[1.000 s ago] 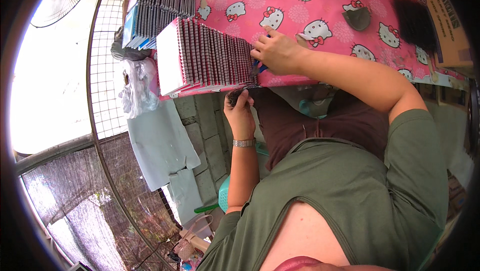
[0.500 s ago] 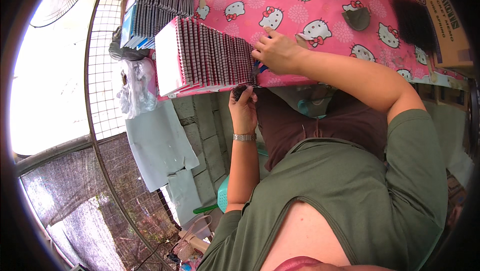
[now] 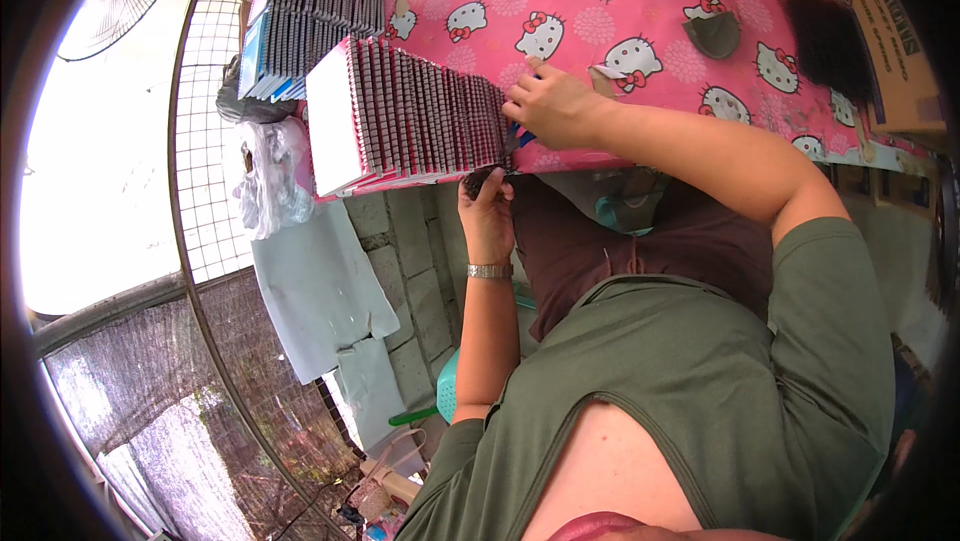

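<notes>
A long row of spiral-bound notebooks (image 3: pixel 405 106) stands on the pink table, white cover at the left and dark bindings upward. At its right end, just below the table edge, my left hand (image 3: pixel 487 203) is closed on a small black bundle (image 3: pixel 474 184); the bundle's kind is unclear. My right hand (image 3: pixel 555 106) rests over the table at the same end of the row, fingers curled and partly hidden. Under those fingers shows a small blue object (image 3: pixel 524 138), mostly covered, so I cannot tell what it is.
More spiral notebooks (image 3: pixel 310 26) stand behind to the left. The table (image 3: pixel 590 26) has a pink patterned cover. Toward the right lie a dark green piece (image 3: pixel 714 36), a black bristly heap (image 3: pixel 825 46) and a cardboard box (image 3: pixel 895 51). White plastic bags (image 3: pixel 272 176) hang at the left edge.
Both hands stay in nearly the same place, with only a slight shift of the left fingers. The notebooks look unchanged apart from a small shift of the view.
</notes>
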`<state>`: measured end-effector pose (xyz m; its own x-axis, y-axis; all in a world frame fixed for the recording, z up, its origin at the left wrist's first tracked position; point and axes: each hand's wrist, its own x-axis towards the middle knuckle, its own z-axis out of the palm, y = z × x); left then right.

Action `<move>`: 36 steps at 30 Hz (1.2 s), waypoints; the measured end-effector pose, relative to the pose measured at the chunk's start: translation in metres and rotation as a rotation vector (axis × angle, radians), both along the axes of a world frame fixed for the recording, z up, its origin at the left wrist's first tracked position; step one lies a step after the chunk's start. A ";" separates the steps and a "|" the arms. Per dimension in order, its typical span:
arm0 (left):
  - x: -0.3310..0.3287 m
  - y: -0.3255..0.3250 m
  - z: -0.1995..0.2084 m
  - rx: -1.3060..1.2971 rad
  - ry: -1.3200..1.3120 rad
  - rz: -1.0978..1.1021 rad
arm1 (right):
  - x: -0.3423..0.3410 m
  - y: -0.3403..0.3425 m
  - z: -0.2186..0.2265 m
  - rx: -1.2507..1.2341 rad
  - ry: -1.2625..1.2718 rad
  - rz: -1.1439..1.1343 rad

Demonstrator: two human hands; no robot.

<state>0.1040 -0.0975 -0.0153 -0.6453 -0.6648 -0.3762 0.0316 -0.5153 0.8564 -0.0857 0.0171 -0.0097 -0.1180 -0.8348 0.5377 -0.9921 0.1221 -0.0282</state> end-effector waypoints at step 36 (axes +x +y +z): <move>-0.001 0.002 -0.029 -0.197 -0.137 -0.032 | 0.016 -0.009 0.000 0.523 -0.242 -0.031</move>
